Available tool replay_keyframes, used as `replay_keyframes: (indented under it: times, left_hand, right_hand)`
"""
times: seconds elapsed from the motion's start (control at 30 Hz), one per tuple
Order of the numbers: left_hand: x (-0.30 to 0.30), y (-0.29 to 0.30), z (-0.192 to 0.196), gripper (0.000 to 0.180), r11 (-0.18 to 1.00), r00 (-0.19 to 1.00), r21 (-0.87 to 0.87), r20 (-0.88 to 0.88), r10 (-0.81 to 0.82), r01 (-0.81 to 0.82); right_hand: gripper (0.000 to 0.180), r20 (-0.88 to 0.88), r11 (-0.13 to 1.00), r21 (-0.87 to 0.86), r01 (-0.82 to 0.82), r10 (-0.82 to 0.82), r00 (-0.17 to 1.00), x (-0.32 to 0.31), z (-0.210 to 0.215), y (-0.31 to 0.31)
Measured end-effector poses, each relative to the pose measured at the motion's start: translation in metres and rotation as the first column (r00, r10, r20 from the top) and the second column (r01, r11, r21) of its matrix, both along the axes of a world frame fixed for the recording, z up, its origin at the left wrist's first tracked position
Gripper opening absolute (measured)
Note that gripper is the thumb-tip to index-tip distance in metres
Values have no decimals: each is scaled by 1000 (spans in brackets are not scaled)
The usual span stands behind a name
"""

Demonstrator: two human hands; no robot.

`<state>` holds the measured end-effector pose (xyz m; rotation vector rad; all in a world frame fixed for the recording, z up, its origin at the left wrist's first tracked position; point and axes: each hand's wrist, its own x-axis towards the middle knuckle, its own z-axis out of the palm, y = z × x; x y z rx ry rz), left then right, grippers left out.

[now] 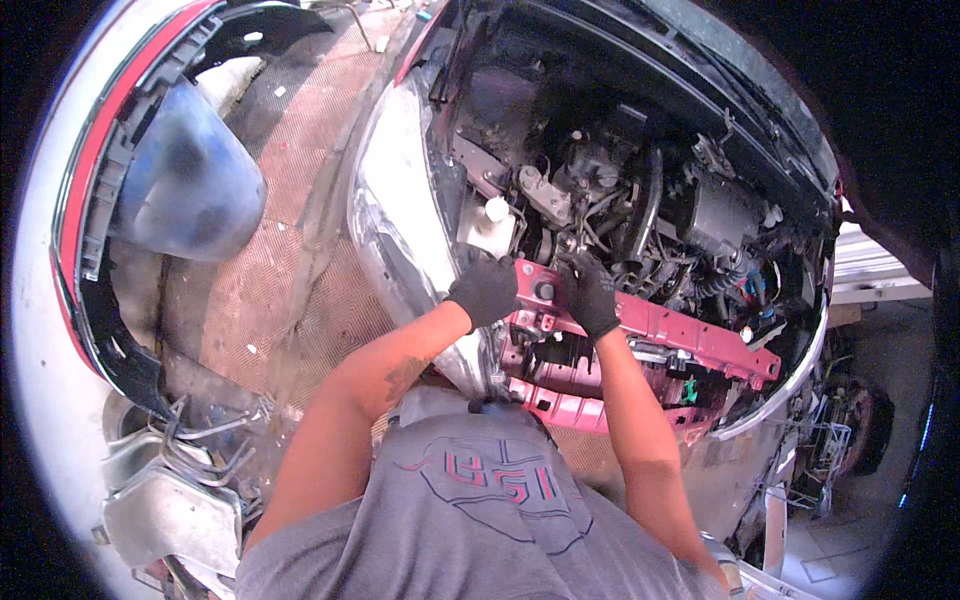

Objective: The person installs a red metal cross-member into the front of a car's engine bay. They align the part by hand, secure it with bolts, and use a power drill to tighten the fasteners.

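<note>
At engine bay front: your gloved left hand (483, 287) and right hand (590, 293) both clenched on red crossmember (660, 325), likely seating it; next, steady alignment needed.

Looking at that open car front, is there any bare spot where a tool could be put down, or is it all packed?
The patterned floor between the detached bumper and the headlight is bare. The red crossbar right of the right hand has some bare top. Behind both gloved hands, left hand included, the engine bay is packed with hoses and parts.
</note>
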<state>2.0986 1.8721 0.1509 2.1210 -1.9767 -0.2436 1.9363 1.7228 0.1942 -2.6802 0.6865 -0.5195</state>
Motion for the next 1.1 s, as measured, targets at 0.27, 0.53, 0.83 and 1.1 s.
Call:
replay_keyframes:
  times: [0.27, 0.53, 0.83, 1.1]
  left_hand:
    - [6, 7, -9, 44, 997, 997, 37, 38, -62, 61]
    - [0, -11, -34, 48, 997, 998, -47, 10, 66, -66]
    - [0, -17, 3, 72, 989, 959, 49, -244, 147, -139]
    - [39, -44, -69, 74, 942, 831, 11, -475, -290, 335]
  right_hand:
    - [22, -131, 998, 58, -36, 43, 990, 14, -25, 1]
    - [30, -108, 998, -56, -39, 33, 994, -5, -61, -28]
    - [37, 264, 936, 4, 351, -339, 903, -84, 11, -21]
    - [19, 380, 546, 318, 775, -822, 423, -315, -51, -41]
